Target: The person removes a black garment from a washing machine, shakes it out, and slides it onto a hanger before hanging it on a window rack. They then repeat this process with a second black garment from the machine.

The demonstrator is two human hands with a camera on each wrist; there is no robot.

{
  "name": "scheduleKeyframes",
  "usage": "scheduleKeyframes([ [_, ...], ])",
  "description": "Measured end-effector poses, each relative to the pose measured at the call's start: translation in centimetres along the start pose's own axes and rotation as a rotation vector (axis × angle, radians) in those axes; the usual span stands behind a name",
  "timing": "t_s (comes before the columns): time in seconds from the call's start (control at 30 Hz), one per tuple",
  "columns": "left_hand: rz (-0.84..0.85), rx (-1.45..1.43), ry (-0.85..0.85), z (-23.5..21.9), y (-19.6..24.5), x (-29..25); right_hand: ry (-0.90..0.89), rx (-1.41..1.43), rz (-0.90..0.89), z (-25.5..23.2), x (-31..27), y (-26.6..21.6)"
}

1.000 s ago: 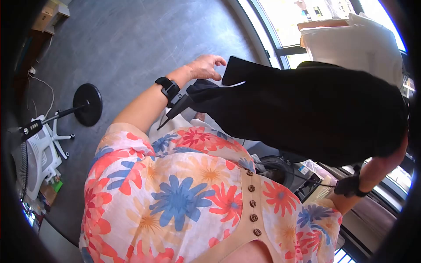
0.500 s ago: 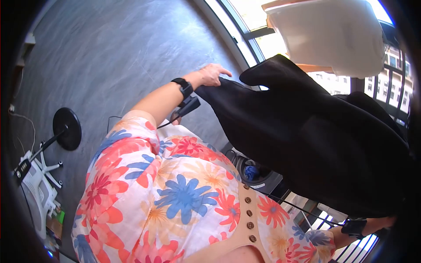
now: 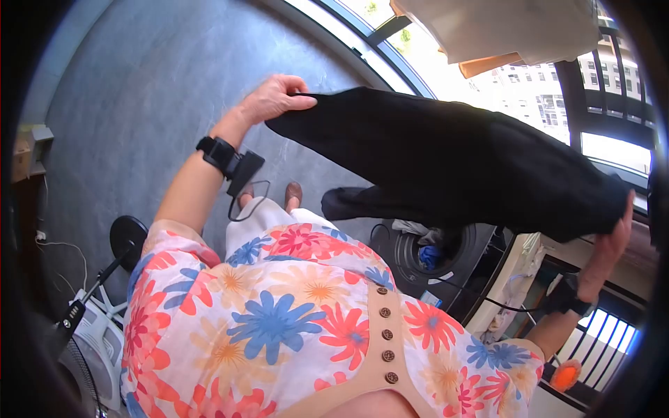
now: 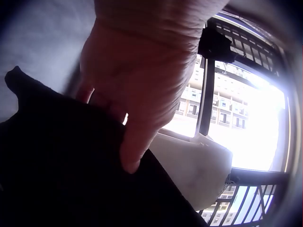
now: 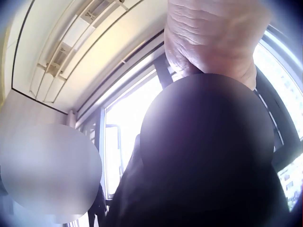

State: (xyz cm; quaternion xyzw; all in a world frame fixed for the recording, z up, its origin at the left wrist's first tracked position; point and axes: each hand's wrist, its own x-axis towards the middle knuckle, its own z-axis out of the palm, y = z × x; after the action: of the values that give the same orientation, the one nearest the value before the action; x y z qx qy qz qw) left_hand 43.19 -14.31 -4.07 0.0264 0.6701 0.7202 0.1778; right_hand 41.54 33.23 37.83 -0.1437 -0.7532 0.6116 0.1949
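A black cloth garment (image 3: 446,160) is stretched between both hands in the head view, one flap hanging at its lower left. The left hand (image 3: 272,99) pinches its left end between thumb and fingers. At the far right, the right hand (image 3: 614,233) holds the other end, its fingers partly hidden by the cloth. In the left wrist view the left hand (image 4: 137,75) has its thumb over the edge of the black cloth (image 4: 71,161). In the right wrist view the right hand (image 5: 213,42) is above the dark cloth (image 5: 203,142), fingertips hidden.
Below the garment stands a round dark tub (image 3: 411,261) with blue and grey cloth inside. A pale draped item (image 3: 509,28) hangs by the windows. On the left are a black round stand base (image 3: 129,240) and a white chair (image 3: 97,348). Grey floor (image 3: 167,90) lies ahead.
The left hand has moved left and now pinches the garment, which is pulled out wider. The right hand has risen from its place half a second ago. The tub shows more fully.
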Motion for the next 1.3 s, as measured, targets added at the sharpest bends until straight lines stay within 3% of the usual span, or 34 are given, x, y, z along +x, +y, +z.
scheduleKeyframes([
  [0.03,0.074,0.055,0.059,0.4,0.8,-0.1,0.008,0.018,0.002,-0.5,0.3,0.9],
  [0.07,0.135,0.282,0.214,-0.7,1.3,-0.5,-0.217,-0.138,-0.207,-1.5,0.8,2.2],
  [0.1,0.094,0.200,0.391,-3.9,0.5,-0.7,-0.440,-0.299,-0.414,-2.8,1.5,3.7],
  [0.17,0.108,-0.064,0.346,-9.0,1.4,-2.4,-0.250,-0.050,0.151,-7.5,7.3,6.3],
  [0.2,0.151,0.215,0.462,-10.4,2.4,-1.0,-0.197,-0.002,0.053,-7.9,9.0,8.8],
  [0.23,0.142,0.475,0.553,-9.7,2.1,-0.8,-0.202,-0.017,0.076,-7.2,8.6,9.7],
  [0.3,0.278,0.358,0.573,-8.3,3.7,-0.2,-0.177,-0.057,0.010,-2.2,8.3,11.1],
  [0.37,0.233,0.253,0.605,-11.7,4.5,-2.0,-0.421,-0.085,0.032,-3.3,7.7,9.6],
  [0.4,0.124,-0.076,0.514,-13.0,5.7,-4.1,-0.292,-0.004,0.239,-1.6,5.0,8.5],
  [0.5,0.188,0.206,0.599,-15.0,6.2,-4.3,-0.237,0.106,0.087,-5.1,10.1,13.0],
  [0.57,0.234,0.245,0.619,-14.7,8.2,-5.2,-0.173,0.107,0.083,-6.1,11.1,13.7],
  [0.63,0.052,0.215,0.469,-14.4,10.4,-7.0,-0.179,0.132,0.163,-7.5,12.0,14.0],
  [0.7,0.042,0.210,0.467,-13.9,12.1,-8.2,-0.226,0.147,0.216,-7.2,11.7,13.9],
  [0.8,0.147,0.288,0.429,-13.6,14.1,-9.6,-0.285,0.134,0.241,-4.5,9.2,11.7],
  [0.87,0.344,0.343,0.506,-13.6,16.1,-10.9,-0.365,0.045,0.177,-0.7,5.2,7.8],
  [0.9,0.345,0.348,0.503,-13.0,16.3,-10.1,-0.479,0.015,0.100,1.4,2.7,6.0],
  [0.97,0.508,0.239,1.069,-10.8,15.4,-8.1,-0.529,-0.218,-0.313,2.9,4.3,8.6],
  [1.0,0.528,0.240,1.078,-10.7,14.5,-7.6,-0.545,-0.602,-0.790,5.0,4.7,12.2],
  [1.03,0.402,0.484,1.028,-10.6,13.0,-7.0,-0.519,-0.990,-1.263,6.9,4.8,14.9],
  [1.1,0.104,0.953,0.887,-10.7,9.3,-6.1,-0.448,-0.382,-0.415,5.7,6.5,14.6],
  [1.13,0.153,0.400,0.665,-16.9,6.3,-8.2,-0.307,0.007,0.118,-0.7,11.6,17.6],
  [1.17,0.203,0.587,0.675,-17.1,6.7,-8.7,-0.167,-0.045,0.028,1.2,7.9,16.6],
  [1.23,0.139,0.897,0.825,-17.7,9.6,-8.5,-0.153,-0.020,0.048,0.9,9.1,17.7],
  [1.27,0.159,0.656,0.810,-16.6,11.1,-8.4,-0.157,-0.137,0.036,0.9,10.1,17.9],
  [1.3,0.189,0.674,0.827,-17.0,13.4,-8.3,-0.151,-0.228,-0.002,1.5,11.8,17.7],
])
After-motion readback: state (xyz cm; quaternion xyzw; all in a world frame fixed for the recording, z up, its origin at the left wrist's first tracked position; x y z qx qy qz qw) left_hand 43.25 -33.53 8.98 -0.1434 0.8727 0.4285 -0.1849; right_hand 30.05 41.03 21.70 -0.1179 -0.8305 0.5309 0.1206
